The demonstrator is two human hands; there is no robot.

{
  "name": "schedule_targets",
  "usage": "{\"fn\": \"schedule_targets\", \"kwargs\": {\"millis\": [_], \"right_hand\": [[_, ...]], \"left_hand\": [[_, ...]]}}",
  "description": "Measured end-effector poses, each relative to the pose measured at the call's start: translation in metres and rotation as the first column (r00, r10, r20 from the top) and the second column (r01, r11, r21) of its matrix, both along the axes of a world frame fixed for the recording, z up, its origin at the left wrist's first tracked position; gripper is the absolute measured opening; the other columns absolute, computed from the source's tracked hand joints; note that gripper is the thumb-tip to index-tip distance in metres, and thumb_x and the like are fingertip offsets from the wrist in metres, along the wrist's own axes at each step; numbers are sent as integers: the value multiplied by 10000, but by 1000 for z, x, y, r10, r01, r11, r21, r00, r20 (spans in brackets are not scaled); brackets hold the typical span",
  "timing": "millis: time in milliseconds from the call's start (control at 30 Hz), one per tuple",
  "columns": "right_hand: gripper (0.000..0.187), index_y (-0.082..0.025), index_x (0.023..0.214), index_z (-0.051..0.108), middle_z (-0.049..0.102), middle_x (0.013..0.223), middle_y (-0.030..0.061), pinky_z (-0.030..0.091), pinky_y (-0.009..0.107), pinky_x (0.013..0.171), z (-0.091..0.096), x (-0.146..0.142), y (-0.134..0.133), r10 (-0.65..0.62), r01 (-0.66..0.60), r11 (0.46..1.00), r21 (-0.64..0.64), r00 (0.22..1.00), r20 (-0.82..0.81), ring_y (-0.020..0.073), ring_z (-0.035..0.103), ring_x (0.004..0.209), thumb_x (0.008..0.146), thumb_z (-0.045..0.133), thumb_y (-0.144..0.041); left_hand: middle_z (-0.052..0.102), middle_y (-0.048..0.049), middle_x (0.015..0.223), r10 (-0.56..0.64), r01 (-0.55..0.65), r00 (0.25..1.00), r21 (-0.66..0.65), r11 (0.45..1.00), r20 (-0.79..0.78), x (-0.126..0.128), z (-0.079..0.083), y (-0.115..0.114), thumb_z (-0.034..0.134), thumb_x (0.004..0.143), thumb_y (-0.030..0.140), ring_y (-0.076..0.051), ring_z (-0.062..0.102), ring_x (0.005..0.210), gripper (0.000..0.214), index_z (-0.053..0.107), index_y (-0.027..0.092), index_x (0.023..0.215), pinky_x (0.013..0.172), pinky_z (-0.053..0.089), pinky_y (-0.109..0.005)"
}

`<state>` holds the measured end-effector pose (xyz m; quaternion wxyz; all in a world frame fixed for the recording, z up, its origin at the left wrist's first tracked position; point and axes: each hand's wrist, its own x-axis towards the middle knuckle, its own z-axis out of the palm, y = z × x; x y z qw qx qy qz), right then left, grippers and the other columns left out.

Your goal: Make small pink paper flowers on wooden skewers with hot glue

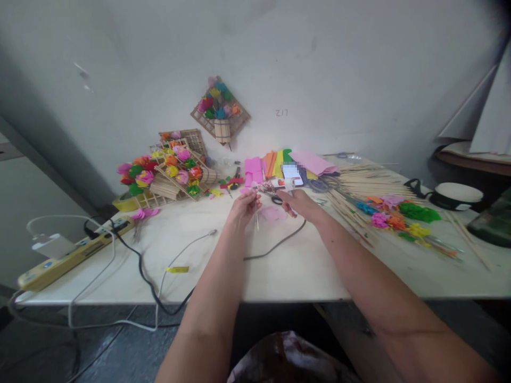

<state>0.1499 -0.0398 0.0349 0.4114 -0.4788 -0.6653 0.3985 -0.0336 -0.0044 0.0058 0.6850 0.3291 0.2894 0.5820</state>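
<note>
Left hand [245, 202] is pinching a thin stick [257, 222], steadiness probably helping; right hand [296, 201] is curling its fingers beside a black loop [276, 200], grip unclear.

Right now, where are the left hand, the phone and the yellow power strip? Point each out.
Left hand [245, 204]: head view, on the back of the hand.
Phone [293, 174]: head view, on its screen.
Yellow power strip [75, 258]: head view, on its body.
</note>
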Motion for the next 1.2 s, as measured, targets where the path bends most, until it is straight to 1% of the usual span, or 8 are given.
{"fn": "schedule_targets", "kwargs": {"millis": [200, 433, 633, 800, 1000, 1200], "right_hand": [[525, -149, 517, 530, 514, 416, 22, 328, 194, 283, -6, 1, 6, -10, 10, 1000, 3, 1000, 14, 81, 433, 329, 723, 519, -631], [526, -144, 500, 517, 483, 393, 6, 336, 189, 299, -3, 1, 3, -3, 3, 1000, -11, 999, 46, 70, 417, 325, 750, 499, -607], [485, -145, 582, 537, 526, 459, 5, 337, 187, 296, -3, 1, 3, -6, 6, 1000, -6, 999, 37, 71, 433, 343, 755, 501, -596], [494, -151, 551, 516, 480, 395, -5, 337, 185, 307, 0, 0, 0, -12, 13, 1000, -26, 999, 46, 72, 419, 338, 755, 502, -601], [475, -152, 541, 513, 483, 395, -4, 333, 187, 307, 3, 0, -3, -40, 42, 999, -34, 998, 57, 71, 417, 331, 763, 515, -572], [487, -154, 527, 511, 480, 394, -2, 334, 189, 304, 2, -1, -1, -63, 66, 997, -34, 996, 64, 74, 421, 331, 760, 505, -582]], "left_hand": [[608, -3, 661, -3, 3, 1000, 18, 1000, 21, 0, -1, 1, 588, 725, 42, -56, 555, 513, 95, 554, 128, 748, 580, 503, -192], [618, -18, 683, 25, -26, 999, 24, 999, 21, 0, -2, 2, 604, 727, 47, -53, 562, 528, 70, 572, 102, 756, 600, 511, -186], [621, -22, 674, 33, -35, 999, 53, 998, 30, -1, -3, 4, 568, 752, 43, -54, 565, 539, 56, 589, 95, 751, 616, 515, -187], [628, -33, 679, 75, -77, 997, 52, 996, 29, -1, -3, 4, 568, 741, 26, -59, 566, 536, 70, 598, 89, 747, 624, 517, -203], [634, -46, 688, 94, -96, 995, 45, 994, 34, 0, -3, 4, 590, 722, 25, -65, 575, 542, 70, 603, 85, 757, 640, 518, -218], [641, -49, 706, 82, -83, 996, 51, 995, 32, 0, -2, 3, 597, 712, 22, -70, 586, 563, 85, 611, 89, 763, 660, 521, -226]]}}
